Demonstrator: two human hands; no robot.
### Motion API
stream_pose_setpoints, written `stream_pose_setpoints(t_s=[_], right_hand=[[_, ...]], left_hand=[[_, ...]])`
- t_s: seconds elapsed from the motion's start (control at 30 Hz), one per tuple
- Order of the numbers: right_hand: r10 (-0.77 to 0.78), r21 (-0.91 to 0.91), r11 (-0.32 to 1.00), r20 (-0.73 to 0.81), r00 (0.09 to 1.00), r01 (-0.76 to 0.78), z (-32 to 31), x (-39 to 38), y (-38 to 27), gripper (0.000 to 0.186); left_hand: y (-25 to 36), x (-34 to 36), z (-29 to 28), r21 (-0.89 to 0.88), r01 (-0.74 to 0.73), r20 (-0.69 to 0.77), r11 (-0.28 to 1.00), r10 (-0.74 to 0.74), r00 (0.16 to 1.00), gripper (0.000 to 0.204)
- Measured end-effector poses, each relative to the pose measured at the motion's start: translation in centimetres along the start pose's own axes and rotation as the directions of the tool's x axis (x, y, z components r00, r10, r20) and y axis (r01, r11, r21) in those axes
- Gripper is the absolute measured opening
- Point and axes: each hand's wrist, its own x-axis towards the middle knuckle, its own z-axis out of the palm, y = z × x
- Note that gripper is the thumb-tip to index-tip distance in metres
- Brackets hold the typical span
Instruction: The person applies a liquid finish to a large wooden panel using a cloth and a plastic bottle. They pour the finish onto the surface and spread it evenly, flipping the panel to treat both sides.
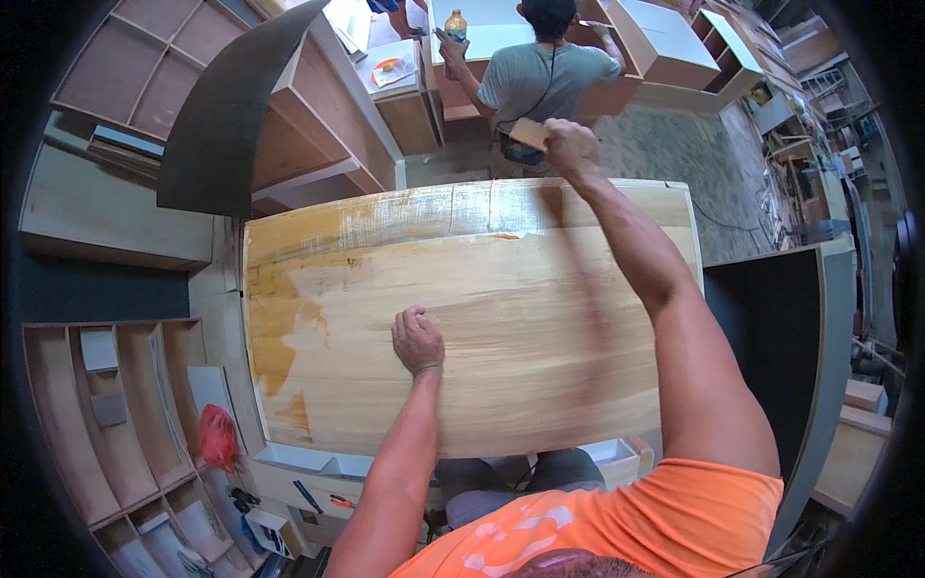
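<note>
A pale wooden panel (482, 318) lies across my work area, with yellowish, patchy glue-like coating along its left side and far edge. My left hand (418, 339) rests closed on the middle-left of its surface; whatever may be in its fingers is hidden. My right hand (570, 149) grips a tan flat spreader (530, 135) just past the panel's far right edge, with that arm stretched out.
A co-worker (544, 82) stands beyond the panel holding a bottle (456, 27); another person's arm shows nearby. Cabinet carcasses (665, 39), a dark curved sheet (217, 116), a compartmented wooden unit (135, 405) and a red plastic bag (219, 433) surround me.
</note>
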Motion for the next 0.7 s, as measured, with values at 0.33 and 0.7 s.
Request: stream_pose_setpoints(t_s=[0.33,0.7], right_hand=[[0.041,-0.051,0.998,0.048,0.998,-0.038,-1.8,-2.6,7.0,0.009],[0.071,-0.011,0.997,0.063,0.995,-0.071,-3.0,-5.1,11.9,0.008]], left_hand=[[0.7,0.2,0.9,0.072,-0.040,-0.042,0.997,0.043,0.998,0.014],[0.8,0.0,1.2,0.101,-0.054,-0.086,0.993,0.062,0.994,0.013]])
